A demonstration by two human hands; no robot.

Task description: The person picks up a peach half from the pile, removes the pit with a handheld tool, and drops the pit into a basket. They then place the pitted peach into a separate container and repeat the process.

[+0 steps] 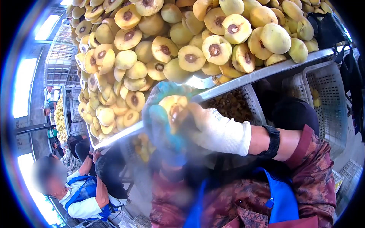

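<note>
Peach half held at the worktop (pixel 266 73) edge
Left hand (pixel 163 127) fingers clamp the peach half (pixel 173 106) just below the front edge; right hand (pixel 215 131) fingers curl against it, grip too blurred to tell.

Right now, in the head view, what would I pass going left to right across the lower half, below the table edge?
Seated co-worker → blue-gloved left hand, its grip around a peach half → white-gloved right hand → black wristband → white plastic basket.
</note>
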